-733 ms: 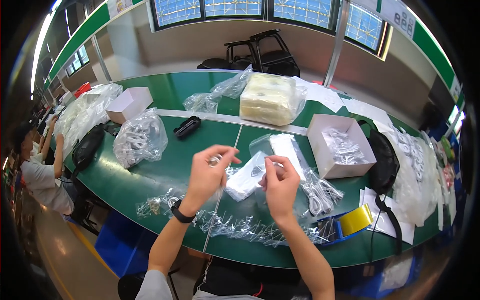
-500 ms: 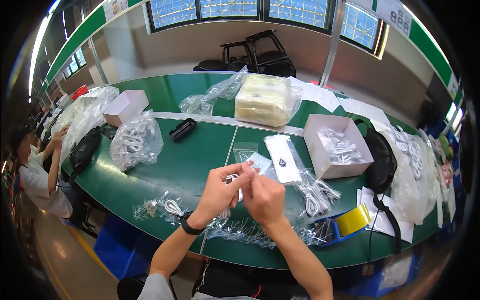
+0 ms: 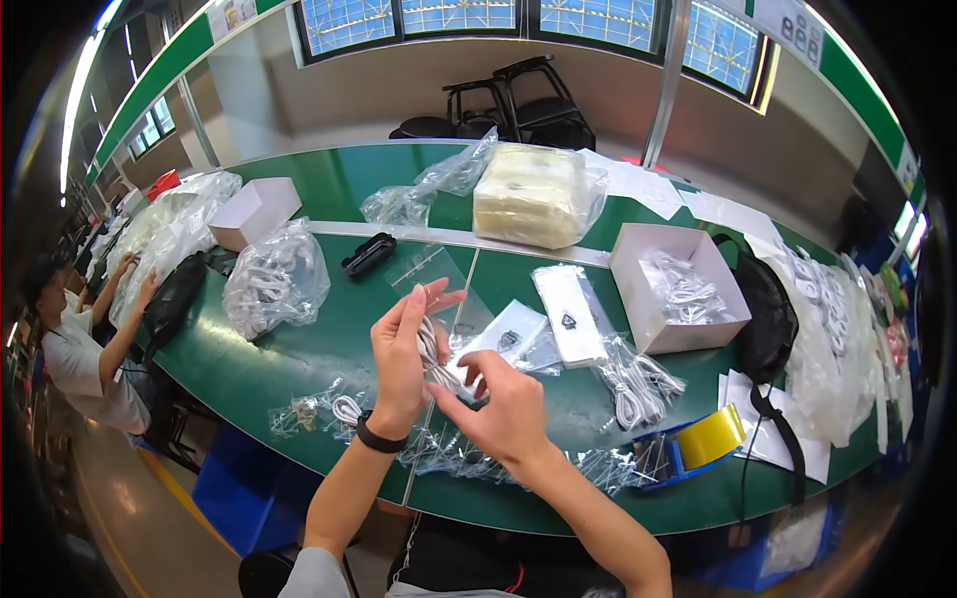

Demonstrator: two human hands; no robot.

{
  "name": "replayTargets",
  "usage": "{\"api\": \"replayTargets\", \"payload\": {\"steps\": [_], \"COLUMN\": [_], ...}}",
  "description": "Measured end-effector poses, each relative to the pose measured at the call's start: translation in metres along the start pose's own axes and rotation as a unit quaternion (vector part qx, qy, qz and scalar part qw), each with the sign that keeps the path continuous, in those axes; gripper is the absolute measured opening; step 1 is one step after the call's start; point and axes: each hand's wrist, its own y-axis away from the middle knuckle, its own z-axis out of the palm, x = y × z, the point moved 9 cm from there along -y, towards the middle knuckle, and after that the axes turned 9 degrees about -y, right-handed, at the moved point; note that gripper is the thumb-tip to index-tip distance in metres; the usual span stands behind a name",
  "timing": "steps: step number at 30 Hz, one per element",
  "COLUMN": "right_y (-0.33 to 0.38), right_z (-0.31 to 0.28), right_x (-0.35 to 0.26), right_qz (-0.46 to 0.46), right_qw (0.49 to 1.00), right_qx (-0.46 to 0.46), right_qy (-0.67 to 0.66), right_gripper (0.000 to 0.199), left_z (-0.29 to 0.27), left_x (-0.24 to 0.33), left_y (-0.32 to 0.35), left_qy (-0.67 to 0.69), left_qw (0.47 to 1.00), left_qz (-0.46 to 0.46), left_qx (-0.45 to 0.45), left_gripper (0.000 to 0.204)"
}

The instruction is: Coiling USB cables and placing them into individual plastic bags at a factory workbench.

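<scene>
Upright over the middle of the table, my left hand (image 3: 397,359) is closed around a coiled white cable (image 3: 430,347). A clear plastic bag (image 3: 431,267) shows at its fingertips; whether the hand grips it, I cannot tell. My right hand (image 3: 506,414) is close by at the coil's lower end, thumb and fingers apart. Beyond it, a white card with a dark emblem (image 3: 510,334) lies on clear bags. A stack of white cards (image 3: 570,317) is to its right, beside bagged white cables (image 3: 635,389).
Thin clear-and-silver pieces (image 3: 498,460) line the near edge, up to a yellow tape roll (image 3: 710,437) in a blue dispenser. An open white box (image 3: 688,334) holds cables. A bag of cables (image 3: 274,289) and a black case (image 3: 369,256) are left. A co-worker (image 3: 90,339) works far left.
My hands have separated: the left moved left and turned upright with the cable, the right dropped lower with fingers spread. The emblem card is now uncovered, and a clear bag shows above my left hand.
</scene>
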Motion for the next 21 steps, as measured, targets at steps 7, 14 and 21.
{"api": "replayTargets", "payload": {"steps": [7, 14, 21], "right_y": [0.001, -0.005, -0.016], "right_z": [0.019, -0.009, -0.055], "right_x": [0.02, 0.016, 0.01], "right_qz": [0.086, 0.083, 0.045], "right_qw": [0.967, 0.926, 0.897], "right_qx": [-0.01, 0.063, 0.177], "right_qy": [-0.241, -0.363, -0.403], "right_gripper": [0.025, 0.013, 0.023], "left_z": [-0.013, -0.057, -0.032], "left_x": [0.009, 0.008, 0.012], "left_y": [-0.005, -0.024, -0.017], "left_qy": [-0.07, 0.024, -0.086], "left_qw": [0.994, 0.989, 0.992], "left_qz": [0.073, 0.098, 0.091], "left_qx": [0.035, 0.104, 0.02], "left_gripper": [0.034, 0.024, 0.012]}}
